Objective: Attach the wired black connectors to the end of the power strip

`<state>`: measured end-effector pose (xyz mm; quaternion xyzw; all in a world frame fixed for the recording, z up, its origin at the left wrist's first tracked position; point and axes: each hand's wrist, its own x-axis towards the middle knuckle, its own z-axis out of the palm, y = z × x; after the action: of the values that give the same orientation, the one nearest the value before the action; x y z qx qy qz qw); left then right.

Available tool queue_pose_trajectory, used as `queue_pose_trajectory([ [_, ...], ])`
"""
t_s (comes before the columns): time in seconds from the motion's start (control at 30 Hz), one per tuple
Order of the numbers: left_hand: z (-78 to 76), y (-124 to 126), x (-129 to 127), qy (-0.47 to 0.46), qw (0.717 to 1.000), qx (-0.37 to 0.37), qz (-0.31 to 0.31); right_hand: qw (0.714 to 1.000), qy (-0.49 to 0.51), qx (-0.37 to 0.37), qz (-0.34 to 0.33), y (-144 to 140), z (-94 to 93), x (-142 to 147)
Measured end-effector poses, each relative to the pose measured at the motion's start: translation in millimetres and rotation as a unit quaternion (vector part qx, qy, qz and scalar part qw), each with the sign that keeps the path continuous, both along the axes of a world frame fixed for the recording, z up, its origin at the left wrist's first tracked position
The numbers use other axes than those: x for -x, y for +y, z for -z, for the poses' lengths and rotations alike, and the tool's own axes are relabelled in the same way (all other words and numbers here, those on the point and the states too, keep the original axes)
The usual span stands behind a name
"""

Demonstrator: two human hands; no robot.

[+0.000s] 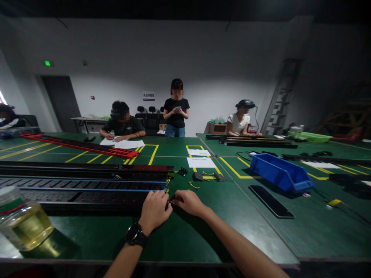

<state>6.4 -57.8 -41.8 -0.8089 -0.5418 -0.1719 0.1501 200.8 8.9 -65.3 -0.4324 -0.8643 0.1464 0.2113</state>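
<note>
Power strip (87, 187), long, black and blue-wired, is lying on the green table (203, 227); left hand (155, 210) and right hand (189, 201) are pinching closed on its end wiring, a blue plastic bin (279, 172) sitting nearby.

Left hand (155, 212) and right hand (189, 201) meet at the black strip's (87, 189) end.

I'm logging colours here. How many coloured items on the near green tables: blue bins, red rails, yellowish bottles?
Blue bin: 1
Red rail: 1
Bottle of yellowish liquid: 1
Total: 3
</note>
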Motion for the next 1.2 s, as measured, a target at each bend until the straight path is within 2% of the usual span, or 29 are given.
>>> queue_pose_trajectory([
  [0.43,4.3,1,2,-0.017,1.000,0.007,-0.002,1.000,-0.001,0.019,-0.011,-2,-6.3,1],
  [1.2,0.5,-1,1,-0.011,1.000,0.007,-0.004,1.000,0.004,0.016,-0.017,-2,-8.4,-2],
])
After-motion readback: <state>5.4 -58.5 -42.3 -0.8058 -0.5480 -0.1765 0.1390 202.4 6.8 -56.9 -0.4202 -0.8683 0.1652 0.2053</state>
